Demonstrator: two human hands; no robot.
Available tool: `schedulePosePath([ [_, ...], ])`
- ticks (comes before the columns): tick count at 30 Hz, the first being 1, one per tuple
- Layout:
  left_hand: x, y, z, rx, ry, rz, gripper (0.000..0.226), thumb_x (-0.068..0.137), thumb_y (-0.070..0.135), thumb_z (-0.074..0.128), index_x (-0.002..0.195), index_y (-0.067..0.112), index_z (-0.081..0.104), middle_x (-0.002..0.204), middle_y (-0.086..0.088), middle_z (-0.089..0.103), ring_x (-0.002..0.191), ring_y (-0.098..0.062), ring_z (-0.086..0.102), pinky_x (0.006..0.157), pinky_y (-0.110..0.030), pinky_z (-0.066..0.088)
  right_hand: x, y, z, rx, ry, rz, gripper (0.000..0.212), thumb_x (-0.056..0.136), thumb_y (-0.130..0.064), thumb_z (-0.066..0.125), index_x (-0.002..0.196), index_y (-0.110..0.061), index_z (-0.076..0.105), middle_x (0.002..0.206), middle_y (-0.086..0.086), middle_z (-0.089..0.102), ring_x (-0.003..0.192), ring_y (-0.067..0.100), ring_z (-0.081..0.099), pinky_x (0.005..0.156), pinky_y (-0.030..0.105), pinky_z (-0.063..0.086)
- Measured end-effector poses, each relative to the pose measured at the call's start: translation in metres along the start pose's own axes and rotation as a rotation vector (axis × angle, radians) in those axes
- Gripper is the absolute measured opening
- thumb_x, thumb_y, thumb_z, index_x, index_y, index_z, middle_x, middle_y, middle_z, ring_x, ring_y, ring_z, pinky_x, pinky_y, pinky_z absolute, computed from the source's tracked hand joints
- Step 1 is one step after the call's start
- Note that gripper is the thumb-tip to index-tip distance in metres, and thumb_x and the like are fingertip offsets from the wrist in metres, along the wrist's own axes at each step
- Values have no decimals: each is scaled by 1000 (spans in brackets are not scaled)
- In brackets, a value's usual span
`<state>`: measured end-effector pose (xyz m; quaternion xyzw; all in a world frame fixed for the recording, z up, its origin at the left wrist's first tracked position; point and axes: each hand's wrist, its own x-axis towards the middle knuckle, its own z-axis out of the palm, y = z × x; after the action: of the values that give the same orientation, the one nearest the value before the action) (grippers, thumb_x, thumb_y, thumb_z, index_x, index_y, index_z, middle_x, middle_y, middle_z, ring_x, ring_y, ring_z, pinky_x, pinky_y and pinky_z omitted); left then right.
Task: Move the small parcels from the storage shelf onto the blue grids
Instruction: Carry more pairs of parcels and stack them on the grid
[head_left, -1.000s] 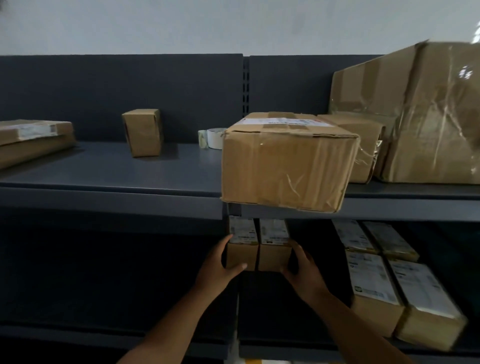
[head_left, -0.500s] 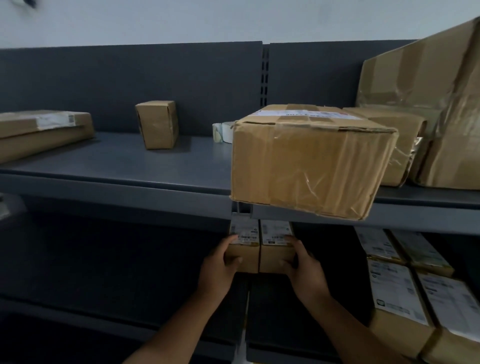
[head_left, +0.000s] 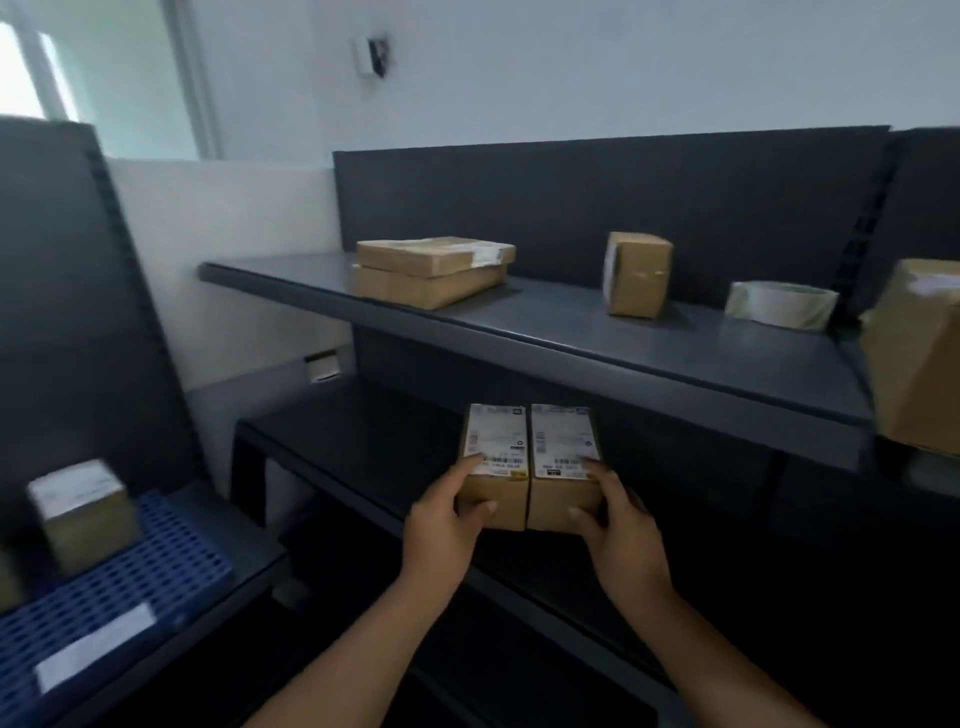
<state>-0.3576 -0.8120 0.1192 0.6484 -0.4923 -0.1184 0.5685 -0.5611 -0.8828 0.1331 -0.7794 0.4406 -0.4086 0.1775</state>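
Two small brown parcels with white labels are held side by side in front of the dark storage shelf (head_left: 571, 338). My left hand (head_left: 441, 525) grips the left parcel (head_left: 496, 457) and my right hand (head_left: 618, 530) grips the right parcel (head_left: 563, 457), pressing them together in mid air. A blue grid (head_left: 119, 597) lies at the lower left on another shelf. One small parcel (head_left: 83, 514) stands on that grid, blurred.
On the upper shelf sit two stacked flat boxes (head_left: 431, 270), an upright small box (head_left: 636, 273) and a tape roll (head_left: 779, 304). A larger box (head_left: 919, 358) overhangs at the right edge. A white label (head_left: 93, 654) lies on the grid's front.
My hands have pulled the two parcels out from the lower shelf, and my view has swung left, bringing the blue grid into sight.
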Motion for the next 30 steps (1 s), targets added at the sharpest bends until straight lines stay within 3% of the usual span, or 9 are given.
schedulePosePath([
  [3,-2,-18,-75,109,104,-26,62,79,25,79,123,59,50,124,15,61,108,-2,59,94,-28,52,5,-51,52,100,-73,-76,61,87,-21,68,135,-44,39,131,6,55,109,19,59,87,27,49],
  [7,-12,-43,-170,207,238,-52,59,81,30,77,124,58,48,127,16,59,108,-2,57,92,-27,52,6,-123,120,219,-167,-143,60,88,-20,67,130,-51,37,128,1,55,101,8,50,80,27,47],
  [13,-32,-77,-302,241,404,-104,58,86,28,73,121,65,46,126,13,59,107,-8,58,88,-38,54,-2,-233,213,319,-281,-252,60,85,-19,70,130,-46,41,121,-1,57,101,8,51,83,29,48],
  [17,-45,-93,-374,289,530,-130,58,87,31,72,121,68,43,129,13,58,111,-8,57,91,-34,53,-4,-296,262,432,-343,-295,63,84,-14,71,126,-51,42,118,0,60,100,12,59,83,33,54],
  [23,-53,-115,-454,404,677,-194,57,85,30,73,126,59,45,121,14,58,97,-4,56,80,-27,53,9,-355,317,494,-457,-364,60,86,-19,69,125,-54,39,109,-5,57,97,14,60,81,38,56],
  [27,-50,-133,-487,433,793,-279,55,85,31,74,129,50,49,131,6,59,110,-9,55,85,-27,50,24,-373,356,517,-567,-383,58,88,-19,68,123,-54,40,111,-9,56,99,9,58,79,30,53],
  [30,-41,-145,-498,445,825,-328,54,84,32,74,128,52,49,134,3,58,115,-15,57,89,-33,52,37,-379,386,494,-646,-415,56,88,-21,67,123,-53,39,108,-8,57,95,8,59,77,33,55],
])
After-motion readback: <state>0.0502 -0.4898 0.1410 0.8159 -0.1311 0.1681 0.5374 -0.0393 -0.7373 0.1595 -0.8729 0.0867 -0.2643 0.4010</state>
